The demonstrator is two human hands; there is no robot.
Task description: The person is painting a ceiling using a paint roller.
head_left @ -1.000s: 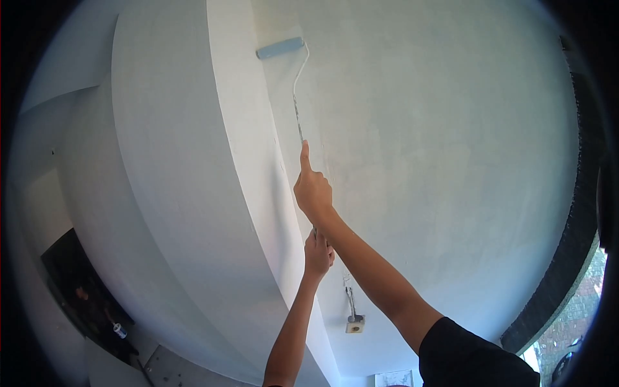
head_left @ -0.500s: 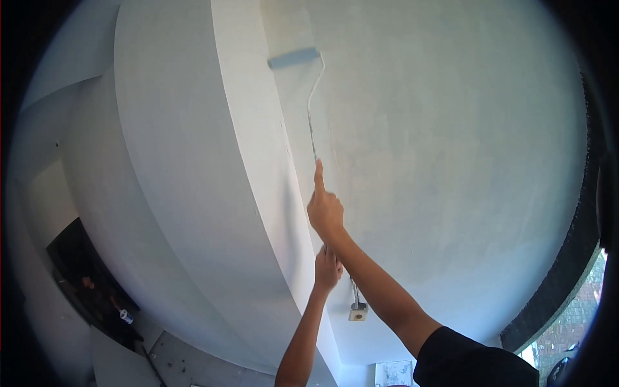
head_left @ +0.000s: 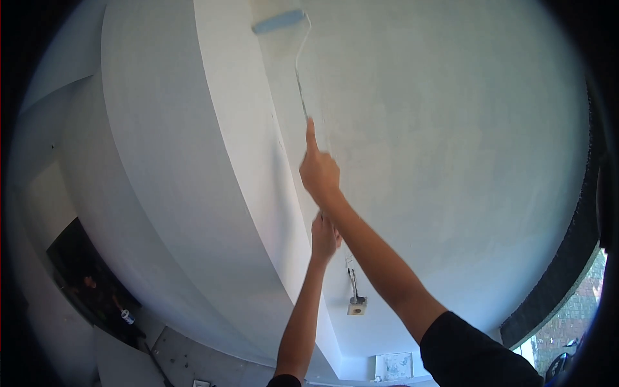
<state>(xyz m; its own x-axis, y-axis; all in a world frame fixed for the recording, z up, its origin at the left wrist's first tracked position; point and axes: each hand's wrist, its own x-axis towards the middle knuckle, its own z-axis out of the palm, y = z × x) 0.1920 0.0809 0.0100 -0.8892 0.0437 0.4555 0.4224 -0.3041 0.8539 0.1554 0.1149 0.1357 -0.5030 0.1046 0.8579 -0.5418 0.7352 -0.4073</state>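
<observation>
A paint roller point(head_left: 279, 22) with a pale blue-grey sleeve lies against the wall point(head_left: 451, 161) high up, close to the inner corner on the left. From it a thin bent wire frame runs down to my hands. My right hand point(head_left: 320, 173) is closed round the handle, its index finger stretched up along the wire. Lower down, my left hand point(head_left: 325, 238) is wrapped round what looks like the lower end of the same handle, partly behind my right forearm. The handle itself is mostly hidden by my fingers.
An electrical box point(head_left: 356, 308) with exposed conduit is set low in the wall. A white pillar edge point(head_left: 238, 155) juts out on the left. Far left, a person point(head_left: 90, 284) in dark clothes holds a small white container point(head_left: 127, 317). A dark-framed opening point(head_left: 548, 322) is at right.
The roller has moved up the wall and slightly left in the picture. Both my hands have risen with it and keep their hold.
</observation>
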